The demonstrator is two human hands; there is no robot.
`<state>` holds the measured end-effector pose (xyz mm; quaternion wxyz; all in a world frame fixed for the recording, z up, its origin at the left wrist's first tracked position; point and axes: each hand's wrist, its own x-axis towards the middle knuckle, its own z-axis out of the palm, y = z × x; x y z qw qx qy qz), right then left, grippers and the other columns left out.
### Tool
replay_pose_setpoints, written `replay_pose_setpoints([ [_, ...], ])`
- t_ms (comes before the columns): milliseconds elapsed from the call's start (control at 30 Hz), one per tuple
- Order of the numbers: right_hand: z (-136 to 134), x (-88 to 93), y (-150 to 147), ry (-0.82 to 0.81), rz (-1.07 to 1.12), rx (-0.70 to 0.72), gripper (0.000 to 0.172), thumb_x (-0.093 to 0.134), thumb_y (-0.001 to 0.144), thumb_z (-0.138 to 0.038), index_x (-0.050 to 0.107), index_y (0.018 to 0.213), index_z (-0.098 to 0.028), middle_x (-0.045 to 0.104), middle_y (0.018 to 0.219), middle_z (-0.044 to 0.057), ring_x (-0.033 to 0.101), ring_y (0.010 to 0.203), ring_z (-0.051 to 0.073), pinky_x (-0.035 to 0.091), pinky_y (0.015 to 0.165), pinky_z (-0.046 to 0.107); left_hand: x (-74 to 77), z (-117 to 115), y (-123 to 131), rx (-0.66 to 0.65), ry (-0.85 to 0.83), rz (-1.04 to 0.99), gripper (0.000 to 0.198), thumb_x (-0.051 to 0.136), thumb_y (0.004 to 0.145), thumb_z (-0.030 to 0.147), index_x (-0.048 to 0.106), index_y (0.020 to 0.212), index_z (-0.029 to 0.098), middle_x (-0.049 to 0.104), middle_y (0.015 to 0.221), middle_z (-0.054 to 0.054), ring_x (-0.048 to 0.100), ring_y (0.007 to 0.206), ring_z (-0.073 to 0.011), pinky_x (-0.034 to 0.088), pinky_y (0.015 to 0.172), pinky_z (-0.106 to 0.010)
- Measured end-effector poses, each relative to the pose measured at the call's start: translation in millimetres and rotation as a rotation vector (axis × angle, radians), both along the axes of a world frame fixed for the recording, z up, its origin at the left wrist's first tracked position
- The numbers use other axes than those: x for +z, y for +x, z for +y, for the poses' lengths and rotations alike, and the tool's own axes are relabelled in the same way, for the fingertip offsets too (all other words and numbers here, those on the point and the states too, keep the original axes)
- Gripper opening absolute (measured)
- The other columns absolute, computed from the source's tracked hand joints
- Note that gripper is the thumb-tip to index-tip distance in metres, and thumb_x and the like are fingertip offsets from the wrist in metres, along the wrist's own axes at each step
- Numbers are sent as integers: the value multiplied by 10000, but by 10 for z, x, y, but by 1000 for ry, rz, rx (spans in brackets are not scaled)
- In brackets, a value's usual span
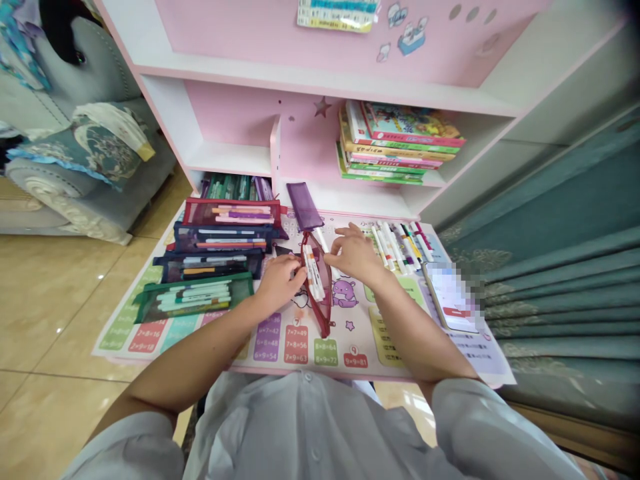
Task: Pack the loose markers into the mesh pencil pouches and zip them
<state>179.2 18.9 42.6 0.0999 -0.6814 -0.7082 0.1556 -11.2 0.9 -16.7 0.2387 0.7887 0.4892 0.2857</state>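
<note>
A dark red mesh zip pouch (324,313) lies unzipped on the desk in front of me, with several white markers (313,275) inside. My left hand (281,283) is at the pouch's left edge, thumb and fingers closed on the mesh. To the right of the opening is my right hand (356,255), its fingers bent and apart, palm down. Its thumb is close to the pouch's right edge and a white marker (321,237) that lies partly behind it. Beyond the pouch rests a flat purple mesh pouch (305,207).
Filled mesh pouches are lined up at left, including a green pouch (195,297) and a red pouch (233,212). Loose markers (397,247) lie at right, beside a phone (453,297). Books (400,143) are stacked on the pink shelf; a printed mat (300,353) covers the desk.
</note>
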Motion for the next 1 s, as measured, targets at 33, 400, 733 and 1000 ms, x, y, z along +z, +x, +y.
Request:
replay_pose_setpoints([
  [33, -10, 4, -9, 2, 6, 2, 134, 667, 760, -297, 688, 686, -187, 535, 1496, 130, 257, 1520, 365, 263, 1163, 654, 1, -1, 1, 1, -1, 0, 327, 513, 900, 237, 460, 579, 204, 614, 737, -33, 601, 798, -189, 453, 771, -320],
  [400, -195, 89, -142, 41, 40, 89, 187, 678, 768, -286, 631, 615, -190, 538, 1494, 124, 255, 1521, 386, 234, 1158, 674, -23, 8, 1, 5, -3, -13, 300, 525, 910, 235, 537, 611, 204, 699, 827, -57, 660, 941, -230, 493, 865, -357],
  [733, -226, 15, -274, -51, -84, 154, 215, 645, 820, -350, 705, 724, -168, 495, 1519, 170, 196, 1536, 395, 225, 1167, 681, -24, 6, -2, 0, 3, -4, 303, 518, 913, 226, 508, 611, 207, 687, 811, -55, 661, 947, -223, 490, 876, -342],
  [1000, -195, -106, -305, -67, -125, 166, 236, 618, 836, -359, 745, 836, -160, 505, 1486, 191, 215, 1518, 430, 211, 1155, 722, 5, -3, 2, 4, 6, -3, 334, 528, 904, 216, 467, 576, 211, 648, 741, -46, 638, 847, -208, 490, 809, -336],
])
